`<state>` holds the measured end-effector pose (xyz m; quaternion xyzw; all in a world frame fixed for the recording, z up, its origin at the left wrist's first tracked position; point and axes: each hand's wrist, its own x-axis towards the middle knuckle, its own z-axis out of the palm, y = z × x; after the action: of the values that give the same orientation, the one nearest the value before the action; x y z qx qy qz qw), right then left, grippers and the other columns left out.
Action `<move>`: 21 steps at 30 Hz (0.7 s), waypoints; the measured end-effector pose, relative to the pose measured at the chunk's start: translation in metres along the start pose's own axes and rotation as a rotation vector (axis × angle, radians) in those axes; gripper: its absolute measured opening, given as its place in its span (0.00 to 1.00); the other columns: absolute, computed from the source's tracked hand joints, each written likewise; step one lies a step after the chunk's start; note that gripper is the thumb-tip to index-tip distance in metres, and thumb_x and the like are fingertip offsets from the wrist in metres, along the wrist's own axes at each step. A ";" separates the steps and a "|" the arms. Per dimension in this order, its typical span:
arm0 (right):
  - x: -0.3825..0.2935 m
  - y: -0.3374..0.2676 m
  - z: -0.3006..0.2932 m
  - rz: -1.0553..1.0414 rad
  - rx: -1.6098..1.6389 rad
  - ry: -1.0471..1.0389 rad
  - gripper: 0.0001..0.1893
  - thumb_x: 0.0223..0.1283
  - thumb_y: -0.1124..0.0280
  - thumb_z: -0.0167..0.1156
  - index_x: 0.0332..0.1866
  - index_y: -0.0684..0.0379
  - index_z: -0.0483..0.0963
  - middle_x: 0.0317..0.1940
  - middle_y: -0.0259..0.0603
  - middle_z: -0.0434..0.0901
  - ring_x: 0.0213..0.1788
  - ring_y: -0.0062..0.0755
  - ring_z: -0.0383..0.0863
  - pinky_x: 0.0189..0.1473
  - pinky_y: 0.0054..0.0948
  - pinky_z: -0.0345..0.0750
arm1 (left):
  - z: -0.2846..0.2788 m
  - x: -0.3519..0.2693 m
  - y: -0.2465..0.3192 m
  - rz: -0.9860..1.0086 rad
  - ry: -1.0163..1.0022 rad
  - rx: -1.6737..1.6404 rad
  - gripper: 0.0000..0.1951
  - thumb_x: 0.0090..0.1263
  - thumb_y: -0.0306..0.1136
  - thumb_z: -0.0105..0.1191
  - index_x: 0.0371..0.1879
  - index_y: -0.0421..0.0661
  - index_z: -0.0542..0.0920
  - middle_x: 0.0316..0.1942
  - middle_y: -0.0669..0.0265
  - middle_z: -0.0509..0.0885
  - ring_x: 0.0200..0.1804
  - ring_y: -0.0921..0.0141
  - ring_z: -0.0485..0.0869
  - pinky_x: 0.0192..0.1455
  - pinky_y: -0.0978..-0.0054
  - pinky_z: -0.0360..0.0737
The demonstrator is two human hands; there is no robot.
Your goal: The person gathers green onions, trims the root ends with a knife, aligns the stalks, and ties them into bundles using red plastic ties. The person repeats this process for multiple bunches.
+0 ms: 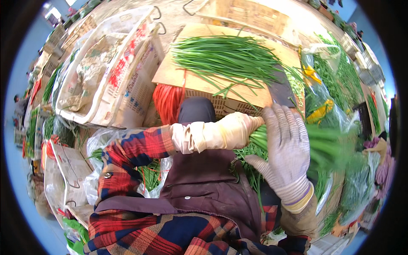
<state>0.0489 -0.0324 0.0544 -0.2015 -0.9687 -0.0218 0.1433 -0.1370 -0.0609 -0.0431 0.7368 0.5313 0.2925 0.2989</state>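
Note:
My left hand [237, 129], in a cream glove, reaches across my lap and grips a bunch of green chives [328, 146] near its stalk end. The leaves stretch off to the right and are blurred. Over this bunch lies my right hand [285, 146], in a grey-white knitted glove, its fingers straight and its thumb apart. Whether the palm presses on the stalks is hidden. More chives [223, 57] are spread in a pile on a wooden board [164, 71] in front of me. A dark flat plate [283, 86] sits at the board's right side, beside pale cut pieces [295, 83].
Red tie strips [167, 102] hang at the board's front left. White plastic crates [134, 86] stand to the left, and another crate [245, 14] lies beyond the board. Plastic sheeting [323, 86] and loose greens [341, 76] cover the ground at right.

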 end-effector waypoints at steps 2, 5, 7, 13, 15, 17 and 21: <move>0.016 0.002 0.008 0.043 0.048 -0.150 0.57 0.27 0.55 0.79 0.69 0.66 0.59 0.62 0.55 0.69 0.66 0.54 0.67 0.71 0.47 0.61 | -0.012 -0.014 0.002 0.045 0.067 0.094 0.09 0.57 0.23 0.53 0.37 0.42 0.73 0.30 0.53 0.83 0.37 0.49 0.84 0.38 0.58 0.80; 0.033 0.003 0.016 0.030 0.134 -0.251 0.57 0.29 0.58 0.80 0.70 0.64 0.57 0.54 0.56 0.75 0.58 0.56 0.75 0.61 0.44 0.71 | -0.038 -0.034 0.001 0.220 0.128 0.355 0.08 0.58 0.24 0.52 0.36 0.43 0.72 0.27 0.55 0.79 0.33 0.50 0.82 0.30 0.60 0.80; 0.049 0.007 0.018 0.128 0.224 -0.407 0.56 0.30 0.59 0.79 0.70 0.62 0.57 0.48 0.55 0.78 0.53 0.55 0.78 0.56 0.43 0.75 | -0.054 -0.037 -0.004 0.247 0.274 0.416 0.11 0.57 0.24 0.52 0.39 0.43 0.72 0.25 0.57 0.77 0.31 0.53 0.82 0.27 0.58 0.79; 0.132 0.024 0.016 -0.111 -0.050 -0.048 0.46 0.36 0.64 0.76 0.67 0.50 0.62 0.42 0.50 0.82 0.42 0.53 0.83 0.41 0.43 0.80 | -0.122 -0.012 -0.044 0.376 0.533 0.498 0.19 0.57 0.21 0.55 0.50 0.45 0.75 0.36 0.58 0.81 0.38 0.57 0.83 0.38 0.65 0.82; 0.169 0.029 0.025 -0.165 -0.133 0.043 0.43 0.41 0.64 0.75 0.67 0.50 0.63 0.41 0.49 0.82 0.40 0.52 0.83 0.40 0.41 0.81 | -0.153 -0.003 -0.064 0.424 0.617 0.646 0.20 0.58 0.22 0.55 0.52 0.44 0.75 0.37 0.58 0.82 0.39 0.57 0.84 0.40 0.65 0.82; 0.204 0.031 0.045 -0.229 -0.178 0.172 0.42 0.43 0.62 0.75 0.67 0.50 0.63 0.40 0.48 0.82 0.39 0.50 0.84 0.39 0.39 0.81 | -0.184 -0.002 -0.087 0.449 0.667 0.695 0.21 0.58 0.20 0.55 0.53 0.46 0.76 0.40 0.56 0.84 0.43 0.57 0.85 0.43 0.65 0.83; 0.257 0.022 0.116 -0.249 -0.250 0.342 0.42 0.44 0.53 0.74 0.65 0.54 0.64 0.43 0.40 0.81 0.43 0.40 0.83 0.44 0.38 0.79 | -0.223 -0.012 -0.144 0.142 0.515 0.587 0.14 0.72 0.37 0.50 0.52 0.47 0.78 0.43 0.56 0.84 0.45 0.57 0.84 0.48 0.68 0.80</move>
<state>-0.1986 0.0982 0.0168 -0.0901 -0.9374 -0.1931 0.2755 -0.3941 -0.0064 -0.0075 0.7284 0.5976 0.3232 -0.0886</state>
